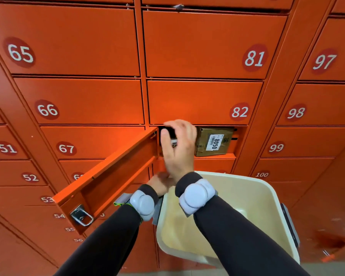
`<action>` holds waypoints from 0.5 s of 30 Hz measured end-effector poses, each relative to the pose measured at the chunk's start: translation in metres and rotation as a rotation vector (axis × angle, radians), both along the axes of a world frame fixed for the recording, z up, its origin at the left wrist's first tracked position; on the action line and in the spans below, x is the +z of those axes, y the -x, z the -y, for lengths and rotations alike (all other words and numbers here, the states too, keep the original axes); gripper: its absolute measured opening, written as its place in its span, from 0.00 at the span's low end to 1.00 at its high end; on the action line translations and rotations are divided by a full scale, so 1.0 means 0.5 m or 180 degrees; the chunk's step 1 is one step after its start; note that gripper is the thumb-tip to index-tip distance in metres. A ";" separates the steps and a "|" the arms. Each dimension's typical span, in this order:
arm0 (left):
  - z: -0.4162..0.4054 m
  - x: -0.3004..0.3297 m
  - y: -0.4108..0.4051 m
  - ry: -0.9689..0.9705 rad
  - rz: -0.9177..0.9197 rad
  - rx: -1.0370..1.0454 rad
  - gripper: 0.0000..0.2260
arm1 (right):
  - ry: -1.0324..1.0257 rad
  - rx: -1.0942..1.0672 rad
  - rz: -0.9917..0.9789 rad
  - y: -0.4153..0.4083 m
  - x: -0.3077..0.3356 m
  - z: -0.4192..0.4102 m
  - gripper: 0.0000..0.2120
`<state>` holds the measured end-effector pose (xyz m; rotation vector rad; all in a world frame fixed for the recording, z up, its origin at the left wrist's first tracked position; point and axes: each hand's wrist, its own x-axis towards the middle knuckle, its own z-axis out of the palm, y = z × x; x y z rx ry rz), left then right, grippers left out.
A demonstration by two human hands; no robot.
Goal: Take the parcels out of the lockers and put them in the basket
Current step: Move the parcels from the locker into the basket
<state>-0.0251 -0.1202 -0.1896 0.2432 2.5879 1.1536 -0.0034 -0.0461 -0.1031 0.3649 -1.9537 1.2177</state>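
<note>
Locker wall (84,100), orange, numbered doors; those marked 65, 66 and 67 on the left column are shut. The open door (108,182) below number 82 swings out to the left, its metal latch (81,216) at the near lower corner.

Left hand (160,183): arm in a dark sleeve rises from the lower edge, a grey wrist device (142,204) strapped on. The hand sits at the near left rim of the basket, just below the open compartment. Most of it is covered by the right hand and wrist; whether its fingers are closed on the rim cannot be told.

Right hand (178,148): arm extended upward, wrist bearing a second grey device (195,196). The hand reaches into the open compartment, fingers (165,144) curled around a dark parcel (170,133) with a white barcode label. Only a small part of that parcel shows; its shape is unclear.

Brown parcel (213,142): lies inside the same compartment, just right of the right hand, white label reading 8050 facing out. Its left end is hidden behind the hand.

Basket (267,196): cream, below the compartment at right, partly covered by the right forearm.
</note>
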 end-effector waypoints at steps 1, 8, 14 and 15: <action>-0.005 0.001 0.005 -0.0079 0.0136 0.0158 0.11 | 0.0413 -0.0354 0.0068 0.012 -0.005 -0.024 0.13; -0.014 0.021 0.024 -0.0279 0.0410 0.0305 0.08 | 0.1591 -0.1582 0.1040 0.077 -0.053 -0.141 0.32; -0.014 0.010 0.027 -0.0409 0.0393 0.0381 0.05 | 0.1168 -0.1619 0.1056 0.084 -0.078 -0.130 0.46; -0.014 0.008 0.028 -0.0442 0.0379 0.0405 0.04 | 0.1101 -0.1662 0.1032 0.085 -0.077 -0.130 0.47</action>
